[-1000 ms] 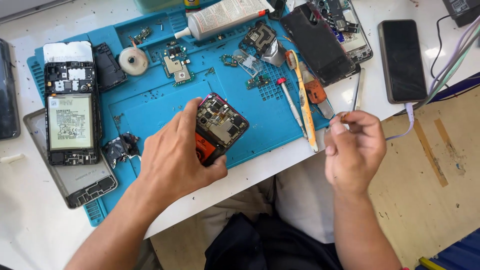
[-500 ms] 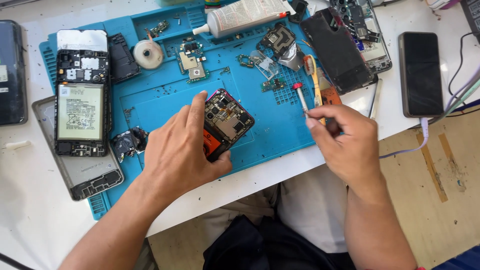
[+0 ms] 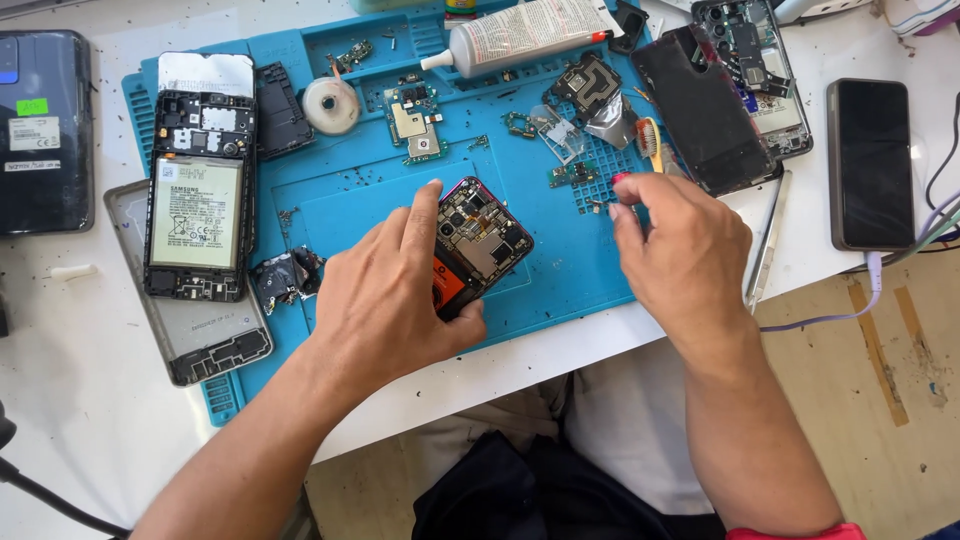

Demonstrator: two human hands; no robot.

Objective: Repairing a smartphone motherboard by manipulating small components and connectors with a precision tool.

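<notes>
White bench and blue repair mat (image 3: 330, 215) carry scattered phone parts; the left hand (image 3: 385, 290) presses the opened phone (image 3: 478, 240) flat, steadying it between both hands. Just beside it the right hand (image 3: 680, 250) pinches a red-tipped tool (image 3: 622, 180), poised over the mat

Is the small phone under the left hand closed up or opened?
Opened: the small phone has no back cover, circuit boards and orange part exposed. Left hand grips it on the blue mat.

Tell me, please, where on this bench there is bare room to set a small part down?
Free: the white table left of the blue mat, below the dark phone, and the mat's sunken panel left of the left hand. Crowded: the mat's top right, around the glue tube, and by the right hand.
</notes>
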